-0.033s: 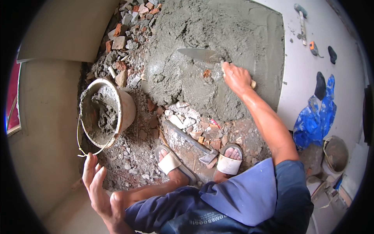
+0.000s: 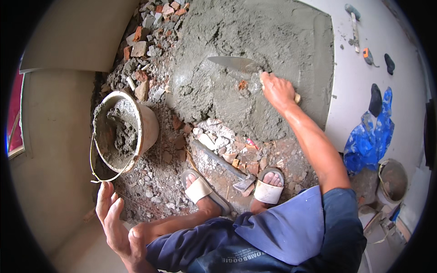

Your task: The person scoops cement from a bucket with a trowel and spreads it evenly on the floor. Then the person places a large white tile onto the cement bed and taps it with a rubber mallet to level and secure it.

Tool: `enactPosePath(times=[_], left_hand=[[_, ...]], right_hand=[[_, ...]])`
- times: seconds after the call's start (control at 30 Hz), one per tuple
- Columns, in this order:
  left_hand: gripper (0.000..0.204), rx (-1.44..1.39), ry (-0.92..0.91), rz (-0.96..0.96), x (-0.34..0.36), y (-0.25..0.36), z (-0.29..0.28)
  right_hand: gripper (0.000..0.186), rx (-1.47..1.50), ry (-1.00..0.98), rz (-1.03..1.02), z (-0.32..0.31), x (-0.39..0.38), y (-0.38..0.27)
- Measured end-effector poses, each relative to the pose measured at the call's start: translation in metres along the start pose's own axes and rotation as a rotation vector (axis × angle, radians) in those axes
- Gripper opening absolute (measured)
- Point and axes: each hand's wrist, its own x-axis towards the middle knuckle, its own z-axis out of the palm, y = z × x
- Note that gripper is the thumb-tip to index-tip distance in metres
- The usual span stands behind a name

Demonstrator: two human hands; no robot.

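My right hand [image 2: 277, 91] grips the handle of a steel trowel [image 2: 234, 63], whose blade lies flat on a wide bed of wet grey mortar [image 2: 273, 36]. My left hand [image 2: 111, 218] is open with fingers apart, raised beside the beige wall, just below a bucket [image 2: 148, 125] partly filled with mortar. Broken brick and concrete rubble [image 2: 159, 173] lies between the bucket and the mortar bed. My feet in white-strapped sandals [image 2: 268, 191] stand on the rubble, with a hammer-like tool [image 2: 218, 161] lying between them.
A beige wall [image 2: 50, 159] closes the left side. On the right is a white floor [image 2: 359, 104] with a blue plastic bag [image 2: 368, 141], a second bucket [image 2: 392, 179] and small hand tools [image 2: 354, 22].
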Motion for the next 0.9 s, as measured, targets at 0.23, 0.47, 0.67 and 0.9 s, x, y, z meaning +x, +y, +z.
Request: enactPosePath(times=[0.23,0.47,0.67,0.9], left_hand=[[0.060,0.032,0.022,-0.068,0.003,-0.010,-0.004],[0.068,0.005,0.025,-0.082,0.012,-0.017,-0.002],[0.069,0.018,-0.017,-0.096,0.012,-0.009,-0.004],[0.059,-0.189,-0.435,-0.025,0.041,-0.021,0.012]], right_hand=[[0.006,-0.076,0.191,-0.140,0.002,0.005,0.021],[0.007,-0.143,0.078,-0.125,0.002,0.018,0.022],[0.013,0.118,-0.063,-0.021,-0.019,-0.027,0.017],[0.016,-0.385,-0.217,-0.098,-0.146,-0.071,0.024]])
